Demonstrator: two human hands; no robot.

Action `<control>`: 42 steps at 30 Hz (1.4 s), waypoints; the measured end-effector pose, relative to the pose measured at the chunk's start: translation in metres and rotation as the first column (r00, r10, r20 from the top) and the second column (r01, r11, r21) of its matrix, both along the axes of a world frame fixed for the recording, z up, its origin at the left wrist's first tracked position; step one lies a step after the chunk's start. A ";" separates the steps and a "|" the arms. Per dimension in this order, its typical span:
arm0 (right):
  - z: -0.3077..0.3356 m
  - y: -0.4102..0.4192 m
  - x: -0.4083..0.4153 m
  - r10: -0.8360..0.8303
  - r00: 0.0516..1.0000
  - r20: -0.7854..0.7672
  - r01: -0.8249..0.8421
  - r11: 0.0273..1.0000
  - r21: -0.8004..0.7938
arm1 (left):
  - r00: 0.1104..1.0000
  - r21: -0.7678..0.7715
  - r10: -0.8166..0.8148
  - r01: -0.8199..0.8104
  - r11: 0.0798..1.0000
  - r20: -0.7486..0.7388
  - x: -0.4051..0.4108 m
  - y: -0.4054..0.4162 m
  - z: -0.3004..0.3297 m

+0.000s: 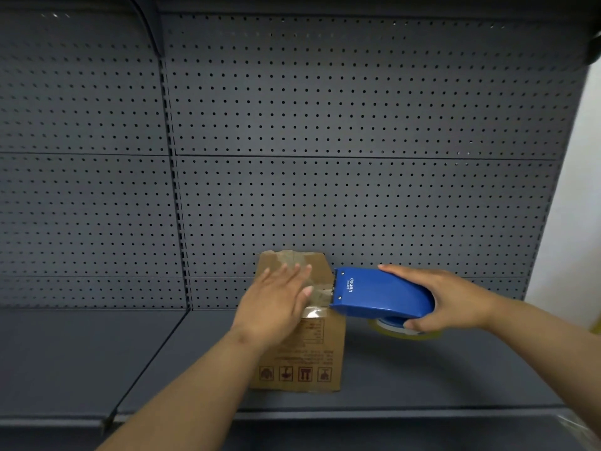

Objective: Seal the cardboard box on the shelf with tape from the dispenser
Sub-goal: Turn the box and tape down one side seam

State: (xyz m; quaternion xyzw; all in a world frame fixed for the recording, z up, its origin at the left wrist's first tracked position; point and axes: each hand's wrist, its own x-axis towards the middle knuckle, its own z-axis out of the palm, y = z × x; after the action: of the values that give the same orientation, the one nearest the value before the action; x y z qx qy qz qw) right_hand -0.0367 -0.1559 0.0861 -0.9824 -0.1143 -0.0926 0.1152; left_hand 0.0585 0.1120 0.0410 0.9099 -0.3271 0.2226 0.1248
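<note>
1. Two bare forearms are reaching in from the bottom edge toward a grey metal shelf [97,353], which is backed by a perforated panel [357,109].
2. Left hand [276,301] is lying flat and fully open, palm down, on top of the cardboard box [312,359]; the fingers are spread and pointing up and to the right, gripping nothing.
3. Right hand [455,301] is closing around the rear of the blue tape dispenser [380,296], with the fingers lying along its top and the thumb showing underneath.
4. Dispenser orientation: the serrated cutter end is pointing left and is meeting the right part of the box top, just beside the left fingertips [307,291].
5. Tape roll [403,328]: a yellowish roll on a blue hub is showing below the dispenser body, near the right thumb.
6. Box position: the box is standing on the shelf, close to the perforated panel, with four printed handling symbols facing the camera on its lower front.
7. Clear tape [313,312] is glinting at the front top edge of the box, and older strips are wrinkling across the top flaps.
</note>
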 end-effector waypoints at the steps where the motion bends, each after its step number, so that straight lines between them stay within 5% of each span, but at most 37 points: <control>1: 0.000 -0.001 -0.001 -0.003 1.000 -0.005 0.003 1.000 0.004 | 0.999 0.056 0.016 -0.014 0.998 -0.032 0.004 -0.003 -0.005; 7: -0.005 -0.005 0.002 -0.020 0.998 -0.052 0.021 1.000 0.023 | 0.993 0.054 0.066 -0.072 0.996 0.099 0.013 -0.005 -0.025; 25: -0.023 -0.043 -0.013 -0.077 0.990 -0.120 0.075 0.997 -0.014 | 0.991 0.032 0.104 -0.108 0.994 0.087 0.016 -0.003 -0.031; 42: -0.002 -0.009 -0.009 -0.074 0.997 0.036 0.081 0.955 -0.285 | 0.990 0.036 0.112 -0.116 0.993 0.079 0.013 -0.004 -0.028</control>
State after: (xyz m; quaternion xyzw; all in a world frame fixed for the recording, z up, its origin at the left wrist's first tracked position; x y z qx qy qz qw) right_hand -0.0454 -0.1649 0.0840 -0.9912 -0.0892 -0.0916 -0.0331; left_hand 0.0711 0.1084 0.0125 0.9202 -0.2836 0.2577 0.0807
